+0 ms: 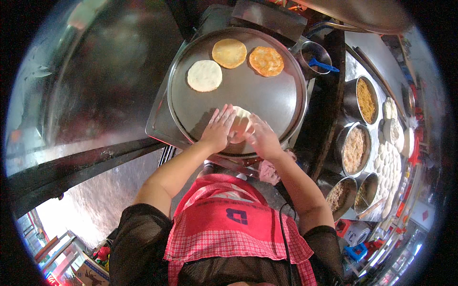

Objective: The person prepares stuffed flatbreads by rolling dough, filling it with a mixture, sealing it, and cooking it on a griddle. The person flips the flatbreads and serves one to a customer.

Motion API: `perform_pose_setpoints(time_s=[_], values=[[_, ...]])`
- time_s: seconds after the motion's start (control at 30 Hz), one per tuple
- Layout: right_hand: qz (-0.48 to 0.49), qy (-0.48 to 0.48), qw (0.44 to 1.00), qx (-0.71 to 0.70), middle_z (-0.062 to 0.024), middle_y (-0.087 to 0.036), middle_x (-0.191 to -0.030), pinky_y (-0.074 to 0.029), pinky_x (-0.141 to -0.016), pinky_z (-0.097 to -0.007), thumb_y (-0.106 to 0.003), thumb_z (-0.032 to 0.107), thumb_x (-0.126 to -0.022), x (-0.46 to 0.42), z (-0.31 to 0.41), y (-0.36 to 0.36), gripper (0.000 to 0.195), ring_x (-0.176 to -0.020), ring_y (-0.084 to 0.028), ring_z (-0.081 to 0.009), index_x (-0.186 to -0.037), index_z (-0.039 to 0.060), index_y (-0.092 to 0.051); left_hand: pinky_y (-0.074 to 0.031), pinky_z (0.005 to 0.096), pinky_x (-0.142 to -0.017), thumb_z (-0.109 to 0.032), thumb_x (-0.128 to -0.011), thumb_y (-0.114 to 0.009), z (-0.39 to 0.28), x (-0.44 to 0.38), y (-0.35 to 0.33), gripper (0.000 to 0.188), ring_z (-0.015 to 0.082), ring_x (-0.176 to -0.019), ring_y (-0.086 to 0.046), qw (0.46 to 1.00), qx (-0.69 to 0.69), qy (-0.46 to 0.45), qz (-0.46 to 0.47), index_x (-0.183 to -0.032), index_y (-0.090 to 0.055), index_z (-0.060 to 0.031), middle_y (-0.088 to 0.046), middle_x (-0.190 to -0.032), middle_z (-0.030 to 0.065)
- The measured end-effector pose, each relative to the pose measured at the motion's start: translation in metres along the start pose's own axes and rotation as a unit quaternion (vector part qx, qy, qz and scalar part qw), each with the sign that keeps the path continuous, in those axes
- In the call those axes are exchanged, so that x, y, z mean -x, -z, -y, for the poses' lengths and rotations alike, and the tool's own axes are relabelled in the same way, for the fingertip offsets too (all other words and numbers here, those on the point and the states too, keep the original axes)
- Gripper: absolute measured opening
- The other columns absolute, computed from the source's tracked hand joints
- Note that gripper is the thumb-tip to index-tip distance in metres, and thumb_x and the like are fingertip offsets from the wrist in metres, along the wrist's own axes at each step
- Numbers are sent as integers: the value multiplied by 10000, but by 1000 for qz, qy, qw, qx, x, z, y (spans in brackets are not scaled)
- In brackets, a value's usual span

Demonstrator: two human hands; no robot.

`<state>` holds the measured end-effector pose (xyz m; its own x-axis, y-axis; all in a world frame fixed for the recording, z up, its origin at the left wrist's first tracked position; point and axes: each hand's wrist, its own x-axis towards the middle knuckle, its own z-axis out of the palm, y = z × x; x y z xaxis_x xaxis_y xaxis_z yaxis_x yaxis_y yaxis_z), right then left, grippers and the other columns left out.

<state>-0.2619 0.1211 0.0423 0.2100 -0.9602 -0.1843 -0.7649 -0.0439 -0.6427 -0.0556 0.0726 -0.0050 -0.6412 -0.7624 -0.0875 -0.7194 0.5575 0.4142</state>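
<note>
A pale raw dough disc (240, 123) is between my two hands at the near side of a round flat griddle (257, 96). My left hand (219, 130) covers its left edge, fingers straight and pointing away from me. On the opposite edge is my right hand (263, 137), slightly blurred, with bent fingers against the dough. Whether the disc rests on the metal or is held just above it, I cannot tell. Farther back on the griddle lie a white flatbread (204, 75), a yellowish flatbread (229, 53) and a browned flatbread (266, 61).
Right of the griddle stands a metal pot (315, 48) with a blue-handled utensil (323, 65). Several metal containers, including one of shredded yellow filling (366, 102) and one of pinkish filling (354, 150), line the side table beside dough pieces (388, 164). A pink cloth (269, 172) hangs near my right forearm.
</note>
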Motion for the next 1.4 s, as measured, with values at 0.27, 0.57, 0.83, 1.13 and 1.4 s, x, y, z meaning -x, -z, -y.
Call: perform_pose_setpoints(time_s=[0.27, 0.57, 0.83, 1.13, 1.4], values=[[47, 97, 935, 336, -94, -247, -1554, -147, -1152, -538, -423, 654, -868, -33, -5, -27, 881, -1444, -202, -241, -1467, 22, -290, -150, 486, -1164, -316, -903, -534, 6, 21, 9, 639, 289, -1415, -266, 998, -37, -42, 36, -1425, -353, 4, -313, -1505, 180], [68, 50, 947, 310, -130, -229, -1553, -131, -1150, -548, -481, 582, -877, -5, 4, -12, 844, -1439, -211, -262, -1467, 12, -282, -147, 486, -1164, -303, -949, -460, 5, 6, 5, 549, 271, -1392, -313, 998, -31, -52, -18, -1406, -393, -6, -347, -1489, 170], [94, 19, 939, 331, -125, -202, -1563, -98, -1153, -552, -468, 589, -884, 2, -2, -11, 849, -1449, -183, -252, -1470, 5, -276, -146, 482, -1167, -310, -946, -465, -1, -11, 2, 546, 276, -1395, -309, 997, -25, -68, -11, -1402, -407, -14, -357, -1489, 158], [80, 22, 943, 322, -121, -209, -1563, -72, -1155, -560, -483, 556, -890, 10, -4, -8, 817, -1453, -170, -239, -1467, 13, -288, -107, 488, -1174, -344, -955, -449, -17, -32, 3, 553, 257, -1414, -275, 998, -40, -57, 3, -1408, -405, -29, -349, -1498, 139], [90, 83, 947, 296, -117, -224, -1557, -107, -1148, -569, -509, 538, -883, 6, -1, -20, 754, -1441, -204, -266, -1466, 96, -328, -82, 462, -1180, -366, -927, -493, 22, -43, 20, 629, 279, -1437, -217, 994, -45, 67, -72, -1418, -364, 7, -305, -1518, 152]])
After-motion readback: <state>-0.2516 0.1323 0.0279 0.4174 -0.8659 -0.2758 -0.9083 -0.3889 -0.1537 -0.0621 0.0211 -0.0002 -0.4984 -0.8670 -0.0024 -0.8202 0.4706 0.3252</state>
